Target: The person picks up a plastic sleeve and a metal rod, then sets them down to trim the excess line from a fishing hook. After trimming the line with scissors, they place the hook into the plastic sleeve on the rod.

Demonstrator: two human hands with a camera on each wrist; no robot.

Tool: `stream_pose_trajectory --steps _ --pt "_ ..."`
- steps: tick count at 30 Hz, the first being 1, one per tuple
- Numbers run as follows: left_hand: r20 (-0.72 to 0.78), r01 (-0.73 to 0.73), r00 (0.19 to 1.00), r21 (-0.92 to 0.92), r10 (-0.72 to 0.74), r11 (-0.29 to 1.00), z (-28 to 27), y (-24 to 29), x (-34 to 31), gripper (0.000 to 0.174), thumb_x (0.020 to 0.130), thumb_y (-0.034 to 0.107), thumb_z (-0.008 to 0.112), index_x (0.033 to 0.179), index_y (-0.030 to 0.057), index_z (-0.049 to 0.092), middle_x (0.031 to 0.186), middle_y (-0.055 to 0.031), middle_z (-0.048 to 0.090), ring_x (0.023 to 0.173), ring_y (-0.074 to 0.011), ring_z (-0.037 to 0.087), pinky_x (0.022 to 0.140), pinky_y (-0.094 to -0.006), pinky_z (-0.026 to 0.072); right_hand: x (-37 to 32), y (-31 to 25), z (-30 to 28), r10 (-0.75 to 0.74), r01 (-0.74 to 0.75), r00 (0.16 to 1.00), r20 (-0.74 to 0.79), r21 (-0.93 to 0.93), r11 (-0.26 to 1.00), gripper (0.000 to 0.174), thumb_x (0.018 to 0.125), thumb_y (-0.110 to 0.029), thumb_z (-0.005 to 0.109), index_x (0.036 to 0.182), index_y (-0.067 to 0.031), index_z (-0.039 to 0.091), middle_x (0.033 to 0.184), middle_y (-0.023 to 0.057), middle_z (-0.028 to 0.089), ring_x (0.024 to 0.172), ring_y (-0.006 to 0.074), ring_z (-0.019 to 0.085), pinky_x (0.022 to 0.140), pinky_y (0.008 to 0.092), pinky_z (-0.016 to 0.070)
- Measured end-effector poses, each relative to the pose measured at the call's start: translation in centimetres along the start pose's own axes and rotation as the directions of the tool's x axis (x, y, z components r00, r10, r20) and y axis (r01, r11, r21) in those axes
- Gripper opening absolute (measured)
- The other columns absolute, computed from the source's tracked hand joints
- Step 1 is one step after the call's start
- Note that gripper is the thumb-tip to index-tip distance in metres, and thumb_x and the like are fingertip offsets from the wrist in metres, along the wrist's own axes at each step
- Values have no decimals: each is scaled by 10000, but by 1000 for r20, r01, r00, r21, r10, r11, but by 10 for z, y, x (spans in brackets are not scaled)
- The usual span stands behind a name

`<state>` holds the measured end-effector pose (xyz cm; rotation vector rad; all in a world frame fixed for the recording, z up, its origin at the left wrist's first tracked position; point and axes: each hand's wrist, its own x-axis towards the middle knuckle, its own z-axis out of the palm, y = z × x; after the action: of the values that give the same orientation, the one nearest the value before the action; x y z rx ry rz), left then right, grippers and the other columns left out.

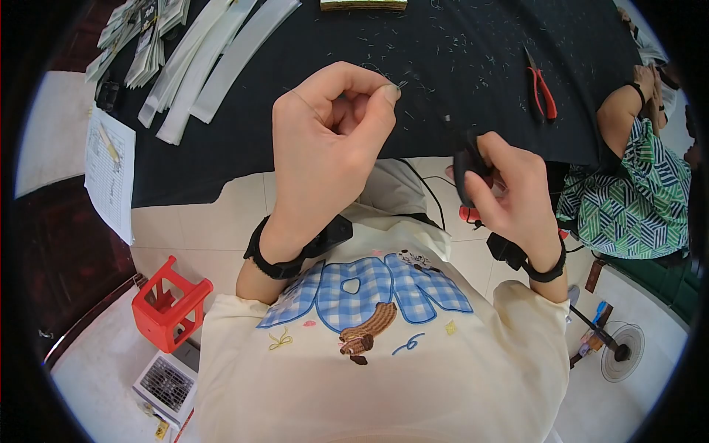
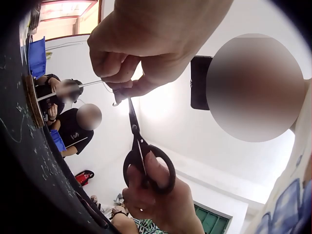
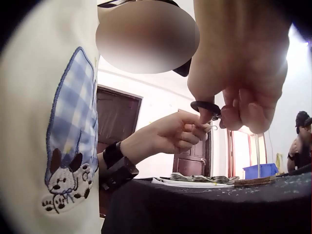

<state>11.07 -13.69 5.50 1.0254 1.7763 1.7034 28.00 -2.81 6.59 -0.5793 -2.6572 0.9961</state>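
Observation:
Raised over the edge of the black-clothed table, my left hand (image 1: 336, 122) pinches a small fishing hook (image 2: 116, 103) between thumb and fingertips. A fine line loops out beside those fingers in the left wrist view. My right hand (image 1: 517, 184) grips black-handled scissors (image 2: 135, 129), with thumb and fingers through the loops. Their blades point up toward the left fingertips in the left wrist view, the tip right by the hook. In the head view the scissors look blurred, and a gap separates the two hands.
Red-handled pliers (image 1: 543, 94) lie on the black cloth (image 1: 473, 44) among scattered line scraps. Long pale sleeves (image 1: 244, 63) and bundled packets (image 1: 148, 48) lie at left, near a paper sheet (image 1: 111, 177) with a pen. A rod rises from a block (image 1: 363, 4). Another person sits at right.

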Motion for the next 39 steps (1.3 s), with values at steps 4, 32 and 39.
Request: stream_pose_trajectory --steps 4,32,39 --pt "0 -25 1000 -16 25 1000 -1 -1 1 70 805 46 601 826 -19 617 681 13 558 537 6 416 457 -142 265 -1 3 -2 -11 12 997 -73 9 1000 120 661 -23 540 752 12 471 555 68 466 453 107 450 437 235 342" --pt "-30 -210 977 88 213 974 0 9 -3 26 806 -15 576 793 -37 581 622 41 442 508 12 363 441 -151 223 -6 0 2 -167 111 975 -144 -334 936 318 590 -90 713 826 8 522 695 86 503 600 218 434 476 305 368" --pt "-94 -199 975 16 200 980 2 6 -1 48 738 -33 606 705 -5 586 593 23 493 460 15 360 396 -152 217 -6 -1 0 -179 129 976 -125 -332 934 333 588 -81 724 837 8 522 704 85 509 598 222 430 484 309 368"
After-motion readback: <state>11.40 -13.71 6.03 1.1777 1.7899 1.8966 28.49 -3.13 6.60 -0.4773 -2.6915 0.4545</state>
